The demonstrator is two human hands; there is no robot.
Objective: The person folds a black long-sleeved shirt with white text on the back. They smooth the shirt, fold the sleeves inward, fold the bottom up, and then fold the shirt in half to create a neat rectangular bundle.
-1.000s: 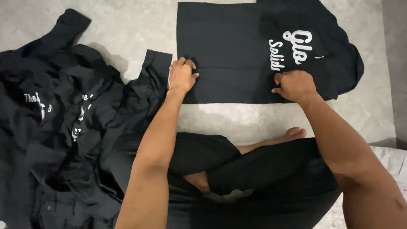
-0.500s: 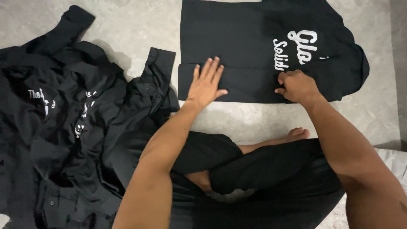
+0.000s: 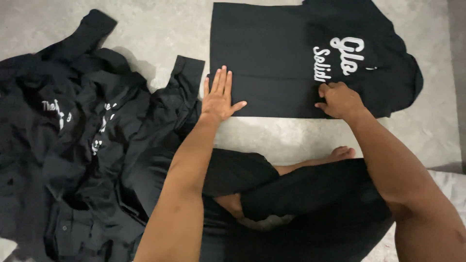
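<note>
Black cloth fills the head view: a folded black shirt [image 3: 272, 63] lies flat on the grey floor [image 3: 145, 24], under both hands. The left hand [image 3: 219, 97] rests spread and flat on its near left corner; the right hand [image 3: 340, 99] is curled, pinching the near edge. Pressing the palm firmly while drawing the edge taut should keep the fold crisp. White script lettering [image 3: 340, 58] sits just beyond the right hand. A heap of black shirts [image 3: 73, 145] with small white lettering lies left of the left hand.
</note>
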